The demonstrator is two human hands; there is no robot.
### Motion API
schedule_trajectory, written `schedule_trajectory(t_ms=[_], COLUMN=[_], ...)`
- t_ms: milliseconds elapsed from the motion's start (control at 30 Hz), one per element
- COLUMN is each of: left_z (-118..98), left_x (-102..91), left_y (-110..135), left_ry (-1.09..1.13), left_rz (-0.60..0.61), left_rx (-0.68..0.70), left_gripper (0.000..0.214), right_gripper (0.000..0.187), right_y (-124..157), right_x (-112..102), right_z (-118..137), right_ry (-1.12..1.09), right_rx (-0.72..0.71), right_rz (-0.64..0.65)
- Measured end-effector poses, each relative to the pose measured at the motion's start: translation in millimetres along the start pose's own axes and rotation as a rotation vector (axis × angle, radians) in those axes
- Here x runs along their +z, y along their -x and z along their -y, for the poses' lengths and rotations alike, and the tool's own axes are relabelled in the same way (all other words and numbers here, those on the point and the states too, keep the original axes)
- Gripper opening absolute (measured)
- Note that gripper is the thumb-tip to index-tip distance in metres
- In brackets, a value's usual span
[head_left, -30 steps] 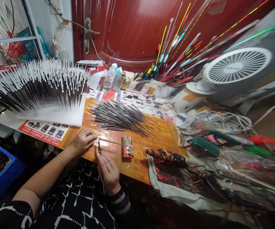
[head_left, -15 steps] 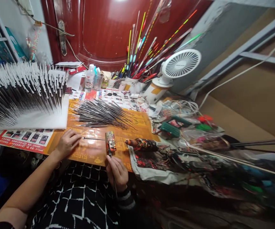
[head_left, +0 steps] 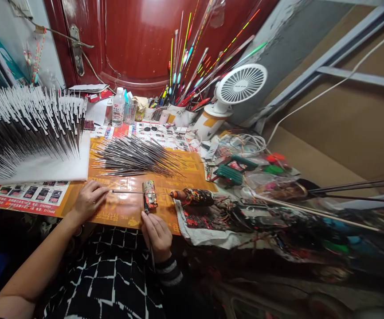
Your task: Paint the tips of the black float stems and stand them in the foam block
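Note:
A thin dark fishing float lies level above the orange table mat. My left hand rests on the mat with its fingertips closed at the float's left end. The float's thin right end reaches the tip of a paint-smeared, handle-shaped rotary tool. Below the float's middle sits a small paint-spattered block. My right hand pinches a slim brush-like tool, its dark tip near the block's lower left edge. Whether that tip touches anything is unclear.
Behind the hands lies a pile of dark float sticks. White foam at left bears many upright white-tipped floats. A bottle, a white fan and a green-handled tool stand farther back. A stained cloth hangs over the front edge.
The whole view has shifted, so everything sits a little farther left. Against the block, the right hand's tool tip has moved slightly left. Both hands keep their holds.

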State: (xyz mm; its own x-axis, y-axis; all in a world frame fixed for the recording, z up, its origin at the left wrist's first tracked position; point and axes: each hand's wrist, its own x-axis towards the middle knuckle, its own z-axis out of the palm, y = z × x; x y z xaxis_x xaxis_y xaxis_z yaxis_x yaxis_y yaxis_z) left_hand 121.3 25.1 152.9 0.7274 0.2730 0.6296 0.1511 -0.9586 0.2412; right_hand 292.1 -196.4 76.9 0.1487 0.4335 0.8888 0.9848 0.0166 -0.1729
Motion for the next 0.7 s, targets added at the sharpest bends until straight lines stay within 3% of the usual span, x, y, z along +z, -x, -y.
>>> schedule_trajectory(t_ms=[700], left_z=[-1.7], left_x=[-1.6], left_y=[-2.9], left_ry=[-0.011], left_rz=[-0.025], left_rx=[0.024], left_gripper=[0.017], right_gripper=[0.064], right_y=[-2.2], right_x=[0.1], right_z=[4.8], right_ry=[0.026], right_rx=[0.047], right_rz=[0.018])
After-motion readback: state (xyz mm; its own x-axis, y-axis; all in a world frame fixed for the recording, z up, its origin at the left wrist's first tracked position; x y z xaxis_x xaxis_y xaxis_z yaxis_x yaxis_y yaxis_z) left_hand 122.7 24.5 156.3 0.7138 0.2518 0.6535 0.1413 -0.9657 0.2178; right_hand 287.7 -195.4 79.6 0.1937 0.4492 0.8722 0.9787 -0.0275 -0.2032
